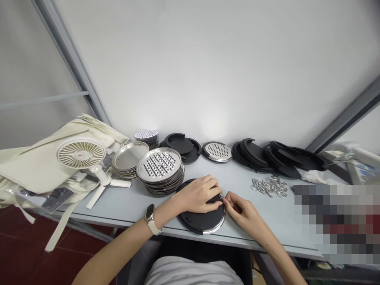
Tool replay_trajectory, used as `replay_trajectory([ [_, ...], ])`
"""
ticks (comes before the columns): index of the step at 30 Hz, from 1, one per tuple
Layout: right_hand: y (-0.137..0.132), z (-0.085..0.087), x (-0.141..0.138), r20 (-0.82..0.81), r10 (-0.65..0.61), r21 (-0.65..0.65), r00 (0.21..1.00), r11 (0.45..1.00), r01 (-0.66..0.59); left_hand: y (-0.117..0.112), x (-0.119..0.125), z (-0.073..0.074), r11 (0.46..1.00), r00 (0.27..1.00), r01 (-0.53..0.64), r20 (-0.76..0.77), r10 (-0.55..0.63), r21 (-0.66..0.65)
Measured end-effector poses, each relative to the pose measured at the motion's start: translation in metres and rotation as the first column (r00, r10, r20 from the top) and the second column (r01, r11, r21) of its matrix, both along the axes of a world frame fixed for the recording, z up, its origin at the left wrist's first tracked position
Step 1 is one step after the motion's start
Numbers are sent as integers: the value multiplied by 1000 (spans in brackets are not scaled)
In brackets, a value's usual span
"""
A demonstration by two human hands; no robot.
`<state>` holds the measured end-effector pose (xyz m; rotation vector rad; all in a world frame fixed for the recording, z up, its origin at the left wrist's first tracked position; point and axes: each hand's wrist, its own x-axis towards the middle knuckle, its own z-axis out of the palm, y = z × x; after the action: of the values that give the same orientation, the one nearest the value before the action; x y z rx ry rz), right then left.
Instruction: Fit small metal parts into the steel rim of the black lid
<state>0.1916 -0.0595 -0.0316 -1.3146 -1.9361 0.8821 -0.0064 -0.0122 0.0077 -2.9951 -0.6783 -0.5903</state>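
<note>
A round black plastic disc with a shiny metal rim along its right side lies near the table's front edge. Across its top rests my left hand, fingers curled and pressing toward the right edge of the disc. A small metal clip stands at that edge, between the fingertips of both hands. My right hand pinches the clip with thumb and forefinger; its exact shape is partly hidden. To the right lies a loose heap of similar metal clips. A stack of round metal grater plates stands just left of my left hand.
Plain metal discs are stacked farther left, beside a white handheld fan and a cream bag. Black plastic rings and a grater disc line the wall. A blurred-out patch covers the right side.
</note>
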Motion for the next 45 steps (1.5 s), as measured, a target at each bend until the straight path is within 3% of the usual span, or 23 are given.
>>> replay_trajectory([
  [13,-1,-3,0,1,8,-2,1000,1000,-8,4,-2,-4,985,995,59,94,-44,-161],
  [45,-3,1,-2,64,10,18,998,1000,-11,5,-3,-5,975,992,70,122,-45,-211],
])
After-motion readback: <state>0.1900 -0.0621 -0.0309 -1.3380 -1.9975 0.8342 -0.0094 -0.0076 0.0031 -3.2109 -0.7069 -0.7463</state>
